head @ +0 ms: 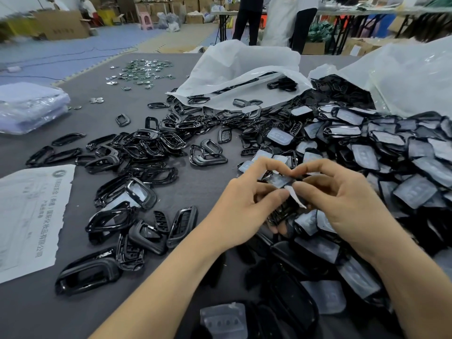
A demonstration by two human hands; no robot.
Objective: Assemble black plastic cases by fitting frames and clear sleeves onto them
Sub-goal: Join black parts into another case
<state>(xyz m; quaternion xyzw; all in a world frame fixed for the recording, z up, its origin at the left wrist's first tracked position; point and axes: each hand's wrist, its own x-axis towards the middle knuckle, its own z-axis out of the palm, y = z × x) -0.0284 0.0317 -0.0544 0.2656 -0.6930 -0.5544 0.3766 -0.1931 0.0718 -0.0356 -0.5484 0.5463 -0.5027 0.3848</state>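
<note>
My left hand (247,206) and my right hand (342,199) meet above the table's front middle, both gripping one black plastic case (281,214) with a clear film piece (281,180) on top. Fingers of both hands pinch the film's edges; a white tab (297,198) sticks out between the thumbs. Most of the case is hidden behind my fingers. Black frames (146,143) lie scattered to the left. A heap of cases with clear sleeves (381,152) spreads to the right.
Two white plastic bags (244,67) spill black parts at the back. A printed paper sheet (31,216) lies at the left edge, a wrapped bundle (29,106) behind it. Small shiny metal pieces (141,72) sit far back. People stand beyond the table.
</note>
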